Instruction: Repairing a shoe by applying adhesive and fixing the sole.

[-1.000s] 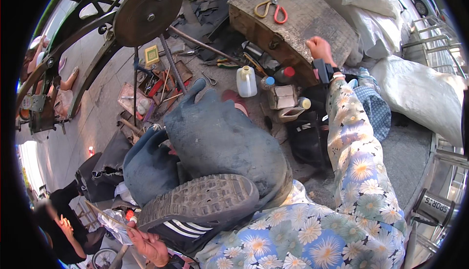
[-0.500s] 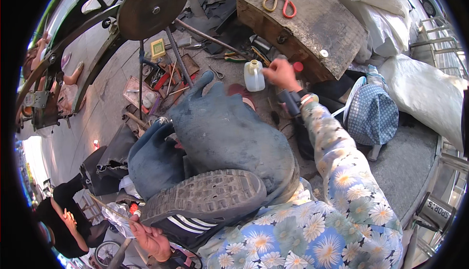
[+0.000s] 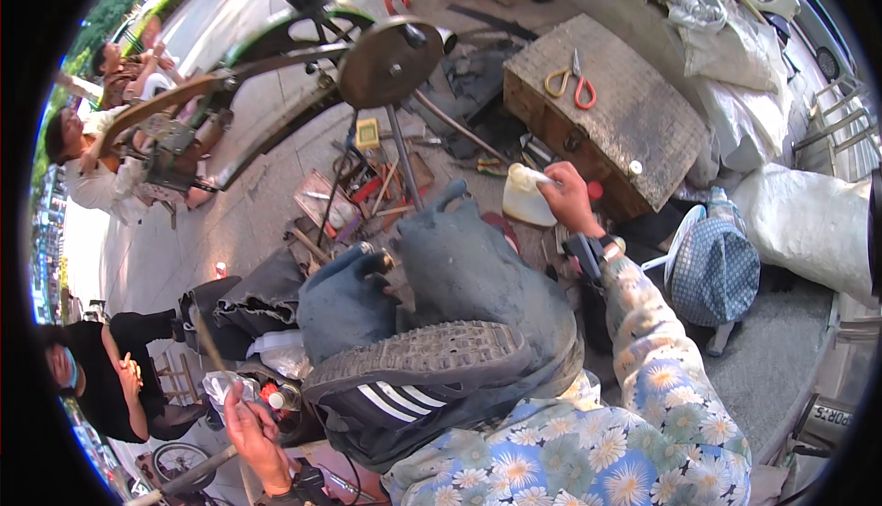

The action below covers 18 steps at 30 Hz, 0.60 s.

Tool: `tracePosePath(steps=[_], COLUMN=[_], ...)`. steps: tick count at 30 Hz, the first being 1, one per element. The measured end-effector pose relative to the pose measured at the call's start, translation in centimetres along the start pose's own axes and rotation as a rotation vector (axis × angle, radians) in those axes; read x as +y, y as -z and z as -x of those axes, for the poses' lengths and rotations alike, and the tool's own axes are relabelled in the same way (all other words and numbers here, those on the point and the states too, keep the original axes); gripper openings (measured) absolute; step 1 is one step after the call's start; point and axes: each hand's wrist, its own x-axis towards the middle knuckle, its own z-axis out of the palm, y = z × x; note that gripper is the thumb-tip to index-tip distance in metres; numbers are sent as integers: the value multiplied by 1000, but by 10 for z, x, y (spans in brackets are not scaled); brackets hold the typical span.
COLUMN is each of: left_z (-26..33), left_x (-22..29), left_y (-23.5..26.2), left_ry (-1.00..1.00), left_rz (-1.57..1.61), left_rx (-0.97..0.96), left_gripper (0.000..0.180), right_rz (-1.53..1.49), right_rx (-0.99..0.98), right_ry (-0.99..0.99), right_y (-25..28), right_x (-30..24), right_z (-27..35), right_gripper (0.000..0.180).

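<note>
My right hand is closed at the top of a translucent white plastic jug, by its handle. The jug looks tilted and a little blurred, with a yellowish neck. At the lower left my left hand pinches a thin, light stick, which points up and away and is smeared by motion. Across my lap lies a black shoe with white stripes, its treaded sole turned up. It rests against a worn grey-blue cloth over my legs.
A wooden box bears scissors. Left of the jug stand a hand-cranked machine and scattered tools. A patterned blue hat and white sacks lie right. A seated person and others are at left.
My view has shifted, so the scene sits lower and further right. My right hand, earlier beside the upright jug, now grips it, and the jug tilts. The stick has swung more upright.
</note>
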Motion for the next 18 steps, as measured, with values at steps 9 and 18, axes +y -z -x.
tracePosePath(steps=[9,18], left_z=[-16,-15], left_x=[95,136], left_y=[-46,-92], left_ry=[-542,-974], left_rz=[-555,-759], left_rx=[-388,-254], left_gripper=[23,6], right_rz=[-302,-213], right_rx=[-54,-603], right_ry=[200,386], right_y=[69,64], right_x=[-177,-280], right_z=[-54,-94], right_gripper=[8,24])
